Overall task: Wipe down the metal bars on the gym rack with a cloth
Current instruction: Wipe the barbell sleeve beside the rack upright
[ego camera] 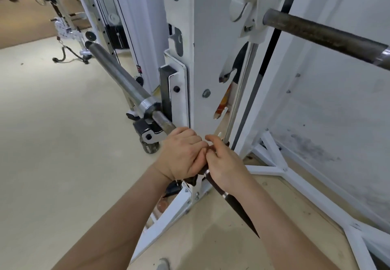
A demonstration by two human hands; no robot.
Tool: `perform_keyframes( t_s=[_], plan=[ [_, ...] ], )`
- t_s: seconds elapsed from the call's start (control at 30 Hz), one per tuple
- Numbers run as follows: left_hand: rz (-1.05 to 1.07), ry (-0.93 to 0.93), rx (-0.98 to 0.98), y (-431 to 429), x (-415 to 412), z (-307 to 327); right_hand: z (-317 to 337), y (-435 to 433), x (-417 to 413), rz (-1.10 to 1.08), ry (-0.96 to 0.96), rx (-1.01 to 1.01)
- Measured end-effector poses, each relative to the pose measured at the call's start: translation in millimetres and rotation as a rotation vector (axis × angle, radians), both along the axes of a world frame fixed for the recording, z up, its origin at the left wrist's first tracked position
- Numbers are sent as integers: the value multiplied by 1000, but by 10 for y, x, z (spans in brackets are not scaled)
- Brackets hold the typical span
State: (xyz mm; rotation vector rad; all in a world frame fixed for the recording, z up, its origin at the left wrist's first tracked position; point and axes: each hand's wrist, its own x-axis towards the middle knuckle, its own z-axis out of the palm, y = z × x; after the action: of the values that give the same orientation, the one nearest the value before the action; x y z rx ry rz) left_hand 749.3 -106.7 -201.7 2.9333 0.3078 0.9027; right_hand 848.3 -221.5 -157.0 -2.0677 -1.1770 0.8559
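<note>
Standing next to this one: the long dark steel barbell (236,204) sits low on the white painted metal gym rack (211,58), running from its fat silver sleeve (118,75) on the far side down past the upright and toward the person's feet. Both hands are bunched on the thin shaft right at the upright. The left hand (181,153) is wrapped over the bar with the fingers pressed together and curled under. The right hand (226,164) sits touching it, fingers bent down round the same shaft as far as I can see, with the index finger poking up toward the post. Honestly can't spot the cloth; if it's there, it's buried under the palms, so I can't tell whether anything is being pinched. My two cents for doing this bit well: keep one hand steadying so the bar doesn't roll, wrap the cloth all the way round, and pull long strokes along the shaft rather than scrubbing one spot. Twist a little so the underside gets done, and watch the knuckles near that bracket. The rusty brown round bar (316,31) up on the right looks like it needs the same, I'd guess.
</note>
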Motion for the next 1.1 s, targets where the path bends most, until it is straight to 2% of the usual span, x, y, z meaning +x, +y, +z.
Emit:
perform_keyframes(
  t_s=[0.3,0.43,0.53,0.67,0.73,0.8,0.87,0.9,0.97,1.0,1.1],
  plan=[
    [33,62,-62,455,-145,103,62,626,-175,-91,24,-57],
    [102,77,-20,451,-310,153,85,645,-286,-170,138,-40],
    [208,66,-9,526,-450,226,20,596,-339,-168,68,-87],
    [112,110,13,490,-495,260,73,571,-347,-117,16,-170],
    [114,102,-81,455,-454,282,86,570,-335,-88,4,-193],
    [162,34,-357,439,-458,378,86,553,-355,-51,-62,-178],
    [280,-44,-495,531,-485,485,60,537,-390,-58,-156,-50],
    [340,-115,-504,587,-494,551,43,538,-399,-76,-210,26],
    [468,-247,-394,752,-496,624,26,572,-414,-128,-285,141],
    [516,-222,-340,796,-466,624,14,593,-425,-161,-287,182],
    [525,169,-106,695,-392,522,-27,623,-450,-188,-260,136]
  ],
)
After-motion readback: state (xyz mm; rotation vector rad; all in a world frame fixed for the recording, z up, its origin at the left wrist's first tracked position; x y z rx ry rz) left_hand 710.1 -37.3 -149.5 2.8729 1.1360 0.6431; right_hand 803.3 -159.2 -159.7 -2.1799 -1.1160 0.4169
